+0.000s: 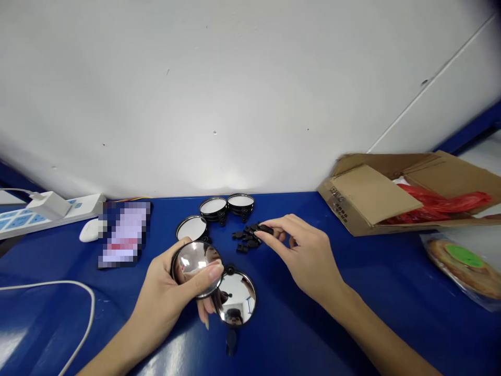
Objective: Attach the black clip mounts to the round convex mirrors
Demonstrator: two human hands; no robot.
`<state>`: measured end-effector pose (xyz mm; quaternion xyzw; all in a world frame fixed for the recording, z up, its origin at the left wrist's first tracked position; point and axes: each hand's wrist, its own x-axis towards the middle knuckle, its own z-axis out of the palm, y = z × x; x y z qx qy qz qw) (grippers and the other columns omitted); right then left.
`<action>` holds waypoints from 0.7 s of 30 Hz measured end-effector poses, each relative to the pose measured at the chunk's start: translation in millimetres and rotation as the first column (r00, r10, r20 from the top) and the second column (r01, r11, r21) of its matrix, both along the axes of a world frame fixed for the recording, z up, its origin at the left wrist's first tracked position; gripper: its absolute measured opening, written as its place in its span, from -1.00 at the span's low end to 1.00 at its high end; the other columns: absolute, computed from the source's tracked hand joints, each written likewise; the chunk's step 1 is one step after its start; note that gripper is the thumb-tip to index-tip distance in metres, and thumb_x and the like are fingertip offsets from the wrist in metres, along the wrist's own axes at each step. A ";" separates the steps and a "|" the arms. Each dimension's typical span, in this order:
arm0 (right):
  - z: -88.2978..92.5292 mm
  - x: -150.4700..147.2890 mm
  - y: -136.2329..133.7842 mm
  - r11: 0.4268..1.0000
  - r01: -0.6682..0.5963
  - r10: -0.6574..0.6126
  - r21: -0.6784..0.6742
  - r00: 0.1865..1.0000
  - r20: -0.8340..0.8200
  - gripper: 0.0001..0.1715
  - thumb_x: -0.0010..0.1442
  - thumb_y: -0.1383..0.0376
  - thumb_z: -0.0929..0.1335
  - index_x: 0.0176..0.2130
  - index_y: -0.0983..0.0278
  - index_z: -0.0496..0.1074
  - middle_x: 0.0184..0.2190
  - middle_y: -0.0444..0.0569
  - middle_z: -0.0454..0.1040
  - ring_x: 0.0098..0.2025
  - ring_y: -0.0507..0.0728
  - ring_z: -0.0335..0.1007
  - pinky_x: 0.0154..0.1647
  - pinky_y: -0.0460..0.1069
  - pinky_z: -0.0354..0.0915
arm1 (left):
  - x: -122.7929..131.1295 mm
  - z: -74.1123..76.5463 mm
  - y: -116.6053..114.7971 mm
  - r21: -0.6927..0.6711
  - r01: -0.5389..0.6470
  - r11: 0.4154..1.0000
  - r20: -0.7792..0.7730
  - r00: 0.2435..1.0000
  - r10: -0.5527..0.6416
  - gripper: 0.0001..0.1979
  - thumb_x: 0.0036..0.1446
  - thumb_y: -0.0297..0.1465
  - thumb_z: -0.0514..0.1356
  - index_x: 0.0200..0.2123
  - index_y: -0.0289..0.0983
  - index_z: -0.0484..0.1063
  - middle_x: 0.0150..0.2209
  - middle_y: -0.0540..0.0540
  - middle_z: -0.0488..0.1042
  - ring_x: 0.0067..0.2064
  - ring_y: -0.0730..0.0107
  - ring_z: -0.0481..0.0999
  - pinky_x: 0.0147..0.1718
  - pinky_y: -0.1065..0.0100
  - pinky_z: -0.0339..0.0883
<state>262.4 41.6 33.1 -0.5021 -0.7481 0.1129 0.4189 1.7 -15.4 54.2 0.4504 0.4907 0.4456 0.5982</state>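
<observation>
My left hand [172, 282] is closed around a small round mirror [193, 261] with a black rim, thumb across its shiny face. Just right of it, a second round mirror [237, 300] lies on the table, with a small black part [231, 342] below it. My right hand [301, 248] pinches a small black clip-like part [266, 228] between thumb and finger. That part is at the edge of a little pile of similar black pieces [246, 237]. Behind my left hand, several more round mirrors [213, 206] rest on the table near the wall.
On the blue table [313, 334], an open cardboard box [352, 193] with red plastic stands right, a packaged round item [465, 263] before it. A power strip [23, 219], white case [91, 230], blurred phone [125, 232] and white cable [88, 313] are left. A wall [215, 94] stands behind.
</observation>
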 end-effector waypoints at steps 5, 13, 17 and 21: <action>-18.7 -4.1 -1.1 0.999 -0.011 0.012 -0.030 1.000 0.017 -0.90 0.48 0.27 0.52 -0.02 0.17 0.71 -0.41 -0.15 0.48 -0.33 0.15 0.42 -0.25 0.06 0.40 | -9.1 -8.7 8.5 0.044 -0.053 0.998 -0.054 0.997 0.055 -0.66 0.24 -0.18 0.57 -0.23 -0.25 0.55 -0.61 0.04 0.61 -0.68 0.43 0.54 -0.66 0.51 0.49; -33.3 -3.3 8.2 0.992 -0.048 0.061 -0.115 0.992 0.113 -0.76 0.55 0.31 0.44 0.13 0.19 0.67 -0.24 -0.05 0.59 -0.17 0.21 0.53 -0.09 0.12 0.47 | -11.1 -7.8 9.9 0.011 -0.040 0.999 -0.047 0.998 0.041 -0.64 0.19 -0.19 0.60 -0.20 -0.26 0.57 -0.61 0.02 0.61 -0.64 0.39 0.56 -0.67 0.50 0.50; -34.5 -3.8 9.5 0.987 -0.029 0.054 -0.156 0.986 0.157 -0.74 0.56 0.30 0.44 0.16 0.15 0.67 -0.19 -0.04 0.56 -0.12 0.22 0.54 -0.09 0.12 0.48 | -10.4 -6.7 9.8 0.004 -0.043 0.999 -0.038 0.998 0.043 -0.64 0.16 -0.22 0.62 -0.21 -0.26 0.57 -0.60 0.04 0.60 -0.64 0.40 0.56 -0.68 0.52 0.49; -33.5 -4.3 9.5 0.983 -0.006 0.039 -0.181 0.983 0.180 -0.72 0.56 0.29 0.45 0.18 0.12 0.68 -0.19 -0.05 0.54 -0.14 0.21 0.55 -0.13 0.10 0.48 | -9.8 -6.9 9.4 -0.011 -0.020 1.000 -0.033 0.999 0.019 -0.65 0.17 -0.21 0.61 -0.22 -0.25 0.57 -0.61 0.05 0.59 -0.65 0.41 0.54 -0.69 0.50 0.50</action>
